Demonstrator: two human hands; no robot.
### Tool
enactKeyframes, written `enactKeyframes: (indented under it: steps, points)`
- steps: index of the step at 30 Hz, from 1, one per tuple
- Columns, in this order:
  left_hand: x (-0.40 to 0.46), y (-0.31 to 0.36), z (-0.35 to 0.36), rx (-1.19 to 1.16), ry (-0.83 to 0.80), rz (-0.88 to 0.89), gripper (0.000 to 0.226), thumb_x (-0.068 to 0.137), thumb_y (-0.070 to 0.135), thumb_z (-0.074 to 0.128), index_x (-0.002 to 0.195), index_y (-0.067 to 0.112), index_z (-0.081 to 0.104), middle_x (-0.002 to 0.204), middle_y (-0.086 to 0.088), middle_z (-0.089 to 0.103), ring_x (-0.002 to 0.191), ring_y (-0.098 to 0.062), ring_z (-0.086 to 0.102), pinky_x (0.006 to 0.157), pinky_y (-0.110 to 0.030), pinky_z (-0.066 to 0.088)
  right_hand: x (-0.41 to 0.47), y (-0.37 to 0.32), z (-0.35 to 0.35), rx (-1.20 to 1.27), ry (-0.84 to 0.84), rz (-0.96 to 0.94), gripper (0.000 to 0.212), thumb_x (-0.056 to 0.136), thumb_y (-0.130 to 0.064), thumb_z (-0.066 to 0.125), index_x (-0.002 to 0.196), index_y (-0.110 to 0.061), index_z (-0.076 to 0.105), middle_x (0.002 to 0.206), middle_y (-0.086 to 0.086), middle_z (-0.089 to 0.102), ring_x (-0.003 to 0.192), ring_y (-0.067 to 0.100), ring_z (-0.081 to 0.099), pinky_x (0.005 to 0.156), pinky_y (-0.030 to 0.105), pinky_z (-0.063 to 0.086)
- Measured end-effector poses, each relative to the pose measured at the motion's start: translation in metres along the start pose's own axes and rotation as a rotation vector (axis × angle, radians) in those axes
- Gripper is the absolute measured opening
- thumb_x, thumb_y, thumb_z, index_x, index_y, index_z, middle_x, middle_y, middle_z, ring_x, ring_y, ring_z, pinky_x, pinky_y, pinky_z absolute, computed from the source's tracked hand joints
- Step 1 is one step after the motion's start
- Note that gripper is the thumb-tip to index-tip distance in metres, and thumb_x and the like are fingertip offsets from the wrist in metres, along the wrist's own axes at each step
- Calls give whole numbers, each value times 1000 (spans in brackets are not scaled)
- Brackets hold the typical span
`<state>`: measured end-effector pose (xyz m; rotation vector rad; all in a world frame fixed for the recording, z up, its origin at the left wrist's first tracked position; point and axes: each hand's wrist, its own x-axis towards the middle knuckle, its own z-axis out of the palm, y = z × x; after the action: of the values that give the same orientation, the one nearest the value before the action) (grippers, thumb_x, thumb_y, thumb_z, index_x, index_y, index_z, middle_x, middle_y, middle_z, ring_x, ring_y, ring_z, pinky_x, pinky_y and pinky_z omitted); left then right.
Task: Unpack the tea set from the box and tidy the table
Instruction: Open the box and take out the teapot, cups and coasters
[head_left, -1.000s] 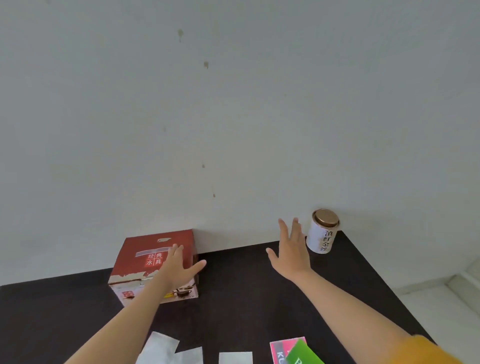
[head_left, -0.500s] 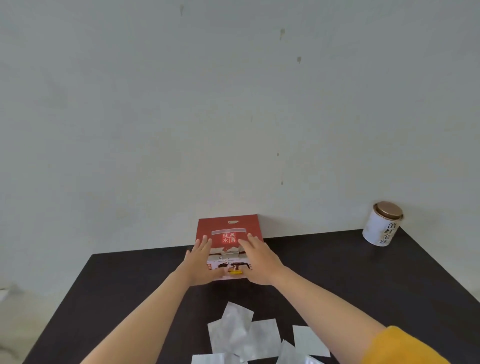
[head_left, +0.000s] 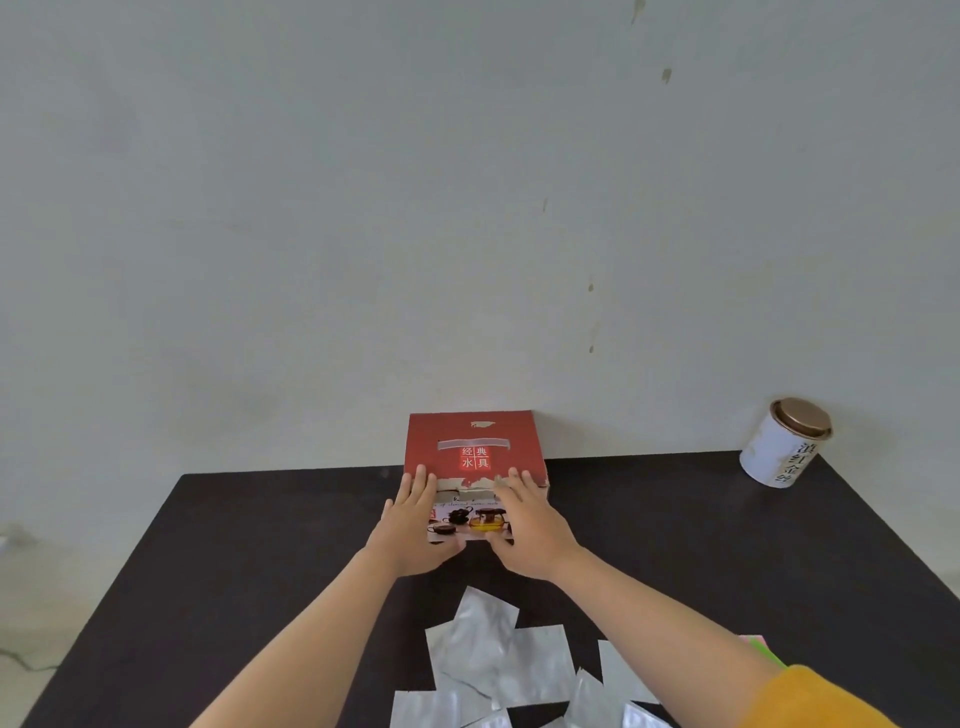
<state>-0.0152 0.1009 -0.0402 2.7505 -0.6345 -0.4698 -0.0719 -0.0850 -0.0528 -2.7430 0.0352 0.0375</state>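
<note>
Red box (head_left: 470, 454) — left hand (head_left: 410, 525) | right hand (head_left: 524, 519) — both flat-fingered, touching its front.

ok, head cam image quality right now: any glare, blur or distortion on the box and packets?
Head view: soft, even light. The red tea set box is sharp enough to read its label; both hands, left hand and right hand, show little blur. Foil packets carry bright sheen. Wide-angle warp tilts the tea canister outward at the edge.

Both bare forearms extended forward; left hand (head_left: 415, 525) and right hand (head_left: 524, 525) side by side, fingers straight, thumbs turned inward.
</note>
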Motion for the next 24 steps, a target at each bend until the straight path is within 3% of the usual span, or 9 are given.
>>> enactKeyframes:
  steps: [7, 11, 15, 19, 22, 24]
  points:
    - [2, 0, 1, -19, 13, -13, 101, 85, 60, 52, 150, 16, -12, 157, -2, -20, 143, -23, -20, 116, -47, -2, 0, 0, -1, 0, 19, -5, 64, 90, -41, 59, 143, -20, 31, 159, 4, 14, 148, 26, 0, 112, 44, 33]
    - [4, 4, 2, -20, 84, -42, 93, 88, 57, 51, 151, 17, -4, 158, -3, -14, 145, -23, -14, 116, -46, -2, -1, 5, -2, -17, -14, -56, 50, 88, -41, 60, 130, -21, 43, 160, 3, 12, 148, 25, -1, 111, 42, 36]
    - [7, 9, 8, -59, 269, -100, 87, 87, 56, 51, 151, 16, 8, 159, -6, -8, 147, -24, -3, 116, -45, 1, -1, 10, -14, 161, 107, -12, 46, 89, -37, 62, 129, -22, 43, 156, 2, 23, 146, 19, 18, 107, 35, 38]
    - [21, 16, 12, -390, 456, -308, 88, 81, 52, 63, 144, 11, 18, 156, -14, 11, 145, -30, 9, 115, -51, 7, 6, 21, -21, 264, 228, 130, 66, 86, -37, 66, 139, -19, 31, 145, 1, 35, 136, 18, 35, 103, 33, 44]
    - [29, 22, 9, -706, 505, -430, 63, 79, 44, 68, 125, 15, 36, 131, -9, 47, 127, -32, 46, 110, -55, 31, 14, 24, -26, 420, 237, 313, 64, 85, -38, 67, 135, -18, 32, 133, 2, 45, 125, 19, 48, 94, 32, 49]
    - [30, 27, 7, -800, 530, -455, 53, 80, 41, 69, 119, 18, 42, 118, -5, 56, 111, -26, 57, 97, -48, 48, 17, 23, -31, 568, 153, 410, 63, 88, -35, 65, 137, -16, 32, 134, 3, 46, 126, 22, 48, 98, 35, 46]
